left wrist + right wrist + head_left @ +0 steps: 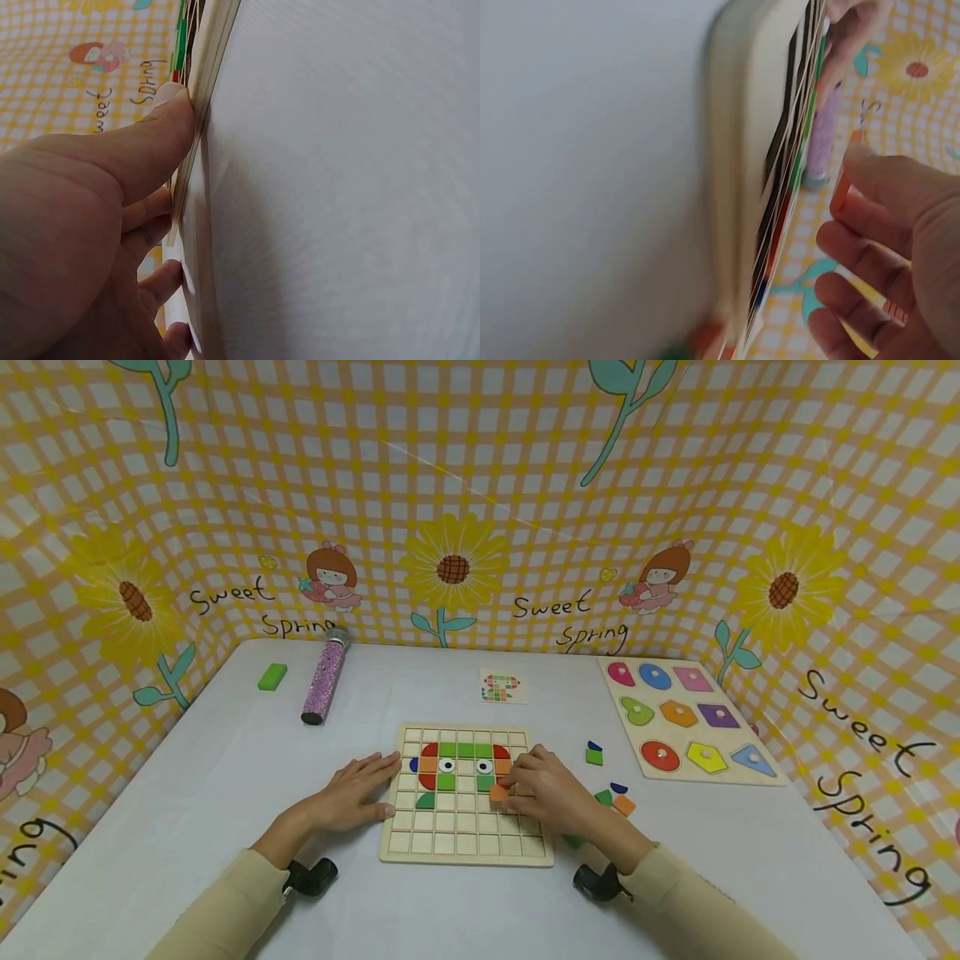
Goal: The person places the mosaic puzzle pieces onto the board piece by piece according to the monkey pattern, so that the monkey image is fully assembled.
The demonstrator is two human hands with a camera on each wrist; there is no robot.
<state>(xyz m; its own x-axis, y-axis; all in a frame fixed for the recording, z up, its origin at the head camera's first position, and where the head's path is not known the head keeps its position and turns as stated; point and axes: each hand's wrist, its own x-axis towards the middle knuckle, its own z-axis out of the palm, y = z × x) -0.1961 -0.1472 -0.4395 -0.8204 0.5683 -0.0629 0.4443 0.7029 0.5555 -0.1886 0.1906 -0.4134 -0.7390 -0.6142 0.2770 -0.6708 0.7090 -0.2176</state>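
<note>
A square wooden grid board [467, 850] lies on the table in front of me in the head view. Red, green, orange and blue tiles fill part of its upper cells, along with two white eye tiles [447, 766]. My left hand [348, 793] rests at the board's left edge, thumb and fingertips touching the rim, as the left wrist view also shows. Over the right part of the grid, my right hand [553, 795] pinches an orange tile [498, 792] between thumb and index finger. In the right wrist view the orange tile [843, 184] is tilted, clear of the board.
Several loose tiles, among them a green one [594, 757] and an orange one [624, 807], lie right of the board. A picture card [516, 697] sits behind it. Farther off are a shape puzzle [651, 681], a glittery pink microphone [324, 681] and a green block [272, 677].
</note>
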